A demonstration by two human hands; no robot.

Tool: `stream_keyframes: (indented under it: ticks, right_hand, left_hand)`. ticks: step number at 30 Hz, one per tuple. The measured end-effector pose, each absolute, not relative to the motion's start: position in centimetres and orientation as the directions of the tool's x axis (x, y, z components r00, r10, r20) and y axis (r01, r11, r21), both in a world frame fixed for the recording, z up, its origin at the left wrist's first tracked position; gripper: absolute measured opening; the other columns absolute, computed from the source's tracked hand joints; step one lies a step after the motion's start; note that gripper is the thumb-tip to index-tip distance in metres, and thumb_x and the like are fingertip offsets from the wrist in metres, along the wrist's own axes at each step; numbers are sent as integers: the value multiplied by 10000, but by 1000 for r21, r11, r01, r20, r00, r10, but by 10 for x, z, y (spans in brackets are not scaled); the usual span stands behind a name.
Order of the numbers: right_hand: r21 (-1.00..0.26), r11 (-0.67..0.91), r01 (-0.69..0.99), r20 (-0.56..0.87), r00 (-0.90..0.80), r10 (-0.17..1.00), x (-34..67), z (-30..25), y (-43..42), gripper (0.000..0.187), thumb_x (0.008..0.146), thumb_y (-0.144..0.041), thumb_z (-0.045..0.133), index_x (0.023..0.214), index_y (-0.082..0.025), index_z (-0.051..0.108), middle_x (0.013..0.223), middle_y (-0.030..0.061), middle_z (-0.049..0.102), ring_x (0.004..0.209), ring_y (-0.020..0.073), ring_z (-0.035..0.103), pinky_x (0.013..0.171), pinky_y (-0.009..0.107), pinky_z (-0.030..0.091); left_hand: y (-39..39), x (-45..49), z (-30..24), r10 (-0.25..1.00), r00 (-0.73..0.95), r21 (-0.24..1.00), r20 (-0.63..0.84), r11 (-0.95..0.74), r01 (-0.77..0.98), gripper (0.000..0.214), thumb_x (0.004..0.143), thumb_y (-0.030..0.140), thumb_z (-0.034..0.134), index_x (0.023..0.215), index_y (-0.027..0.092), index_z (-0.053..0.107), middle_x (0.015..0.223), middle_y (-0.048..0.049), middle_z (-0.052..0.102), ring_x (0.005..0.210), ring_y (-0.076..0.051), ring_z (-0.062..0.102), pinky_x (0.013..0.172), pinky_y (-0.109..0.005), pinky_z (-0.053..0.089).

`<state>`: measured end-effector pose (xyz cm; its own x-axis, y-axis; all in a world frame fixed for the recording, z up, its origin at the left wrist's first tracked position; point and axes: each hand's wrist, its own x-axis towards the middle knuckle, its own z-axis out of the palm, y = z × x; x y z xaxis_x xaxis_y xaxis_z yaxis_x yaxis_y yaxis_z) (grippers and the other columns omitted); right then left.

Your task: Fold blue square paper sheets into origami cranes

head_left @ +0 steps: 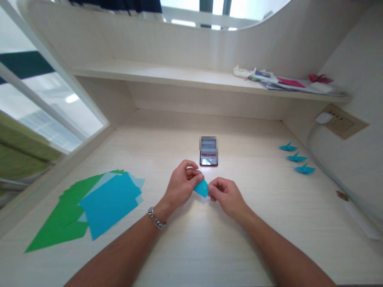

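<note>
A small folded piece of blue paper (201,189) is held between my two hands, just above the desk. My left hand (184,181) pinches its upper left side between thumb and fingers. At the right corner of the paper, the thumb and fingertips of my right hand (225,194) are closed on its edge. A phone (208,151) lies on the desk just beyond my hands. Over on the right, three folded blue paper cranes (296,158) stand in a slanting row.
Blue paper sheets (112,203) overlap green sheets (60,219) on the left of the desk (191,255). A shelf (167,75) runs across the back, with papers (287,82) and a red folded paper (320,78). A cable (324,169) drops from the wall socket (344,121) at right.
</note>
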<state>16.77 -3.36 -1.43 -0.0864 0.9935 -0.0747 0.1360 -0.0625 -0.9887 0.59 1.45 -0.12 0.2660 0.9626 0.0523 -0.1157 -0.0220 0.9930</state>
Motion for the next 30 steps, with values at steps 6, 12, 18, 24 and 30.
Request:
stream_keyframes:
  ticks: [6, 12, 18, 24, 30]
  right_hand:
    - [-992, -64, 112, -77, -109, 991, 168, -12, -34, 204, 799, -338, 594, 694, -163, 601, 620, 8, 616, 551, 117, 550, 553, 241, 427]
    - [-992, -109, 61, -118, -167, 979, 171, -12, -31, 215, 782, -366, 614, 727, -158, 613, 631, 9, 621, 548, 119, 556, 560, 250, 439]
    - [-993, -97, 72, -109, -184, 977, 171, -14, -29, 220, 764, -357, 632, 671, -165, 579, 553, -23, 550, 517, 105, 502, 512, 228, 389]
    - [-996, -78, 47, -82, -88, 993, 173, -13, -28, 232, 749, -382, 641, 674, -167, 597, 556, -14, 564, 524, 118, 505, 525, 242, 398]
    - [-998, -17, 57, -13, 63, 998, 175, -15, -24, 217, 751, -379, 641, 697, -169, 633, 568, -14, 565, 542, 120, 500, 540, 247, 390]
  left_hand:
    - [16, 5, -1, 968, 244, 993, 51, -22, -117, 328, 693, 197, 714, 918, 179, 477, 700, 5, 637, 621, -125, 607, 542, -214, 467]
    - [14, 4, 0, 966, 252, 994, 49, -23, -103, 329, 684, 196, 719, 906, 182, 478, 692, 6, 643, 619, -133, 614, 547, -219, 465]
    - [11, 6, -2, 940, 340, 998, 31, -8, -70, 284, 713, 225, 698, 923, 176, 512, 646, 10, 638, 562, -119, 581, 507, -204, 425]
    - [12, 11, -2, 963, 268, 996, 0, 26, -91, 287, 788, 336, 625, 1004, 160, 558, 626, 12, 612, 564, -117, 572, 515, -210, 431]
    - [4, 16, -2, 923, 382, 994, -41, 78, -83, 450, 665, 189, 733, 1059, 156, 520, 731, -1, 640, 663, -137, 614, 637, -261, 488]
